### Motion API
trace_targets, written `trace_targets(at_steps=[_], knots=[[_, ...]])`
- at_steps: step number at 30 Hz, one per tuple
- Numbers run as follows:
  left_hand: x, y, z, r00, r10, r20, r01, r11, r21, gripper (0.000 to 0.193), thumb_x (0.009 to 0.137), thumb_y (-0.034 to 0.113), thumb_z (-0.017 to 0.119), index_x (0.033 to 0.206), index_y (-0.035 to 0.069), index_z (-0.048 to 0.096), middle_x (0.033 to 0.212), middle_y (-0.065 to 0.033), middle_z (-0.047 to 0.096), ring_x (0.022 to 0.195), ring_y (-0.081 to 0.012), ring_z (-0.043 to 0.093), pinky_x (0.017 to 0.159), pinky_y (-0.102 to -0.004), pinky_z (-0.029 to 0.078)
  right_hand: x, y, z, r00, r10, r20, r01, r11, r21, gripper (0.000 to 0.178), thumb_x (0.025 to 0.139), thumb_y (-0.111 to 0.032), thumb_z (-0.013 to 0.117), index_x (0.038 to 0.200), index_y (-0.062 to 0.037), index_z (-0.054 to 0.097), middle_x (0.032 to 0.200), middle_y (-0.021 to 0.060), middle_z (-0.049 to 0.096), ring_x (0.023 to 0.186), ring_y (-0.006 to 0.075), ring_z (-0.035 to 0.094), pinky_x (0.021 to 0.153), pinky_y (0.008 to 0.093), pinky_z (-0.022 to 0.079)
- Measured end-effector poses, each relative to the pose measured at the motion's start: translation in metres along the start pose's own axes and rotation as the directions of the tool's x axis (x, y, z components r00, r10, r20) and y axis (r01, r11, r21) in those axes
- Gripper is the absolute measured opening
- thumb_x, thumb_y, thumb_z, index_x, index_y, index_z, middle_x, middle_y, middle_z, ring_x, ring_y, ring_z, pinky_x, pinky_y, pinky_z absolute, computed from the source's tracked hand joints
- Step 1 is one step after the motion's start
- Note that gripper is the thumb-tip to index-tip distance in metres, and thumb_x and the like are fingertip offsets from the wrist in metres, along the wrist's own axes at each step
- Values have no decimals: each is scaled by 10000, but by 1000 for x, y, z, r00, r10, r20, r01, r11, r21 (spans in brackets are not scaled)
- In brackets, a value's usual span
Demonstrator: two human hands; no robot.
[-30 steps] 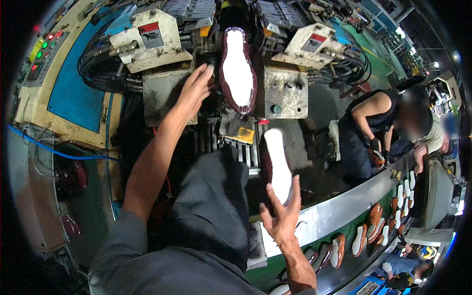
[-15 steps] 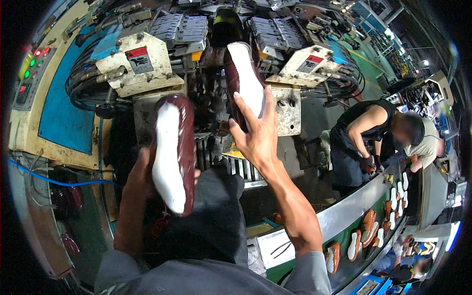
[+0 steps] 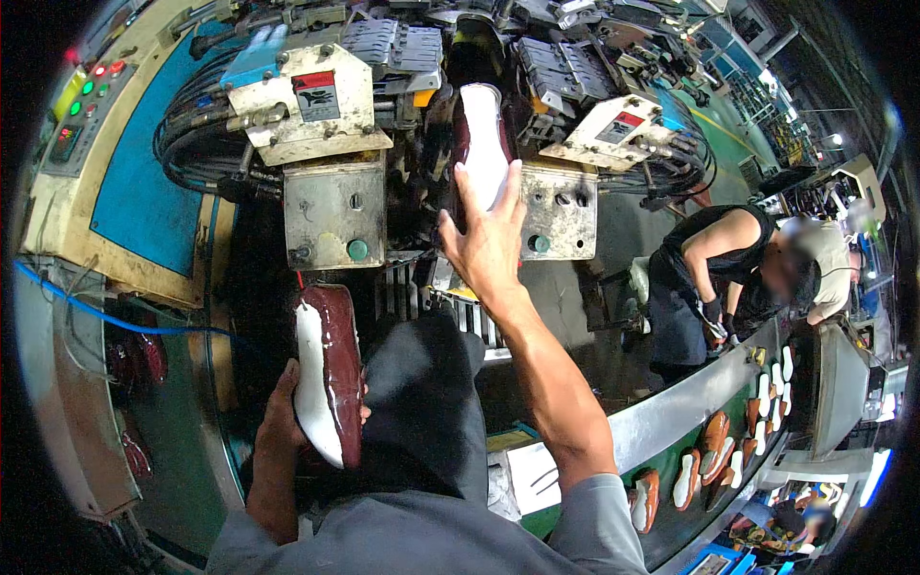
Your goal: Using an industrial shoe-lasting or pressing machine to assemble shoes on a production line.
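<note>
In the head view, below the leftmost square steel plate (image 3: pixel 335 206), the left hand (image 3: pixel 278 410) grips a glossy maroon, white-soled shoe (image 3: pixel 331 383), which could slip if that hold loosened. Right of the plate, the right hand (image 3: pixel 487 254) spreads its fingers over a second maroon, white-soled shoe (image 3: pixel 483 139), grip unclear; grey metal machinery (image 3: pixel 565 72), if it closed, could pinch them.

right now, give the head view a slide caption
Left hand holds a dark red shoe while the right hand grasps a second shoe at the machine.
</note>
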State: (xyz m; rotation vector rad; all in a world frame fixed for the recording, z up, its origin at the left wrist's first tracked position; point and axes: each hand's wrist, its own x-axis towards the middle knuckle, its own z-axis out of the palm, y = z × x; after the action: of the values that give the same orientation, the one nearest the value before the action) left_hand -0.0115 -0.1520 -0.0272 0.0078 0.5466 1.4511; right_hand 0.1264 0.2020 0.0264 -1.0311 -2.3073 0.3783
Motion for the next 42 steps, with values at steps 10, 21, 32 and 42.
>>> trace_targets(at_steps=[10,21,32,42], knots=[[7,-29,7,991,-36,-131,50,993,106,856,1053,598,639,1664,57,382,1490,-289,611,1259,-508,679,1054,-754,557,-12,5,25,961,-257,-101,246,963,-110,785,916,-186,778,1626,-33,481,1694,478,162,1599,657,126,1314,684,191],[72,-20,36,971,-42,-234,103,961,256,841,1051,666,598,1580,25,465,1358,-246,687,1140,-461,743,977,-659,631,117,16,63,919,-317,-236,298,948,-116,749,864,-208,764,1557,-22,551,1631,488,308,1581,640,231,1301,710,221],[116,-1,47,985,-29,-168,78,953,294,861,1083,584,599,1717,102,271,1440,-243,646,1158,-380,752,997,-541,631,140,47,78,911,-333,-241,350,936,28,733,925,-288,762,1585,-56,545,1675,437,305,1598,595,245,1325,625,243],[114,-10,40,976,108,-188,-38,940,339,728,1110,554,552,1592,15,463,1376,-222,695,1122,-400,765,974,-545,652,38,-2,14,998,-60,24,42,880,474,771,1032,-364,733,1689,-90,435,1743,337,306,1624,471,303,1347,485,249]])
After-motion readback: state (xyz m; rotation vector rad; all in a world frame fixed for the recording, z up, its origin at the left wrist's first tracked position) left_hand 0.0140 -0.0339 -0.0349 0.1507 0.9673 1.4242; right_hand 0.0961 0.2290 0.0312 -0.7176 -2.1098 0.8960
